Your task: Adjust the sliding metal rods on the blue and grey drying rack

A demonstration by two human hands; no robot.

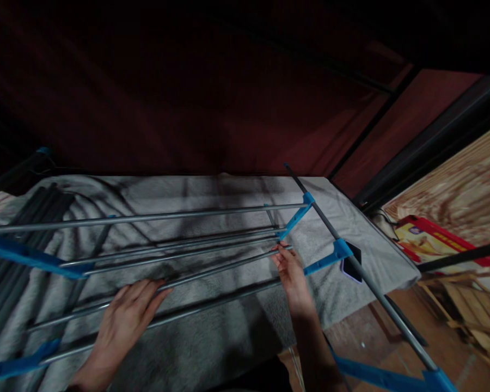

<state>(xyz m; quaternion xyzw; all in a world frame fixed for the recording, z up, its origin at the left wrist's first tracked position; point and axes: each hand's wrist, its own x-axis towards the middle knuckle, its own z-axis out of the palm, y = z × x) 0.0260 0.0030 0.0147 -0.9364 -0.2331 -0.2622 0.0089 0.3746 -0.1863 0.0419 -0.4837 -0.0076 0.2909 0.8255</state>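
Observation:
A loose grey metal tube (220,268) runs slantwise between my hands. My left hand (126,316) lies over its left part with the fingers curled around it, and the tube's left end sticks out past that hand. Near the right end, my right hand (286,267) pinches the tube between thumb and fingers. Both hands belong to a half-built rack of grey tubes. A blue plastic bracket (320,263) sits just right of my right hand, and another blue bracket (296,219) is farther back. The front crossbar (212,307) passes beneath my wrists.
At left, a blue bracket (32,258) and a bundle of dark tubes (8,277) lie on the grey blanket (237,190). A phone (353,264) rests beneath the right side pole (375,288). A red and yellow box (436,242) stands beyond the bed's right edge.

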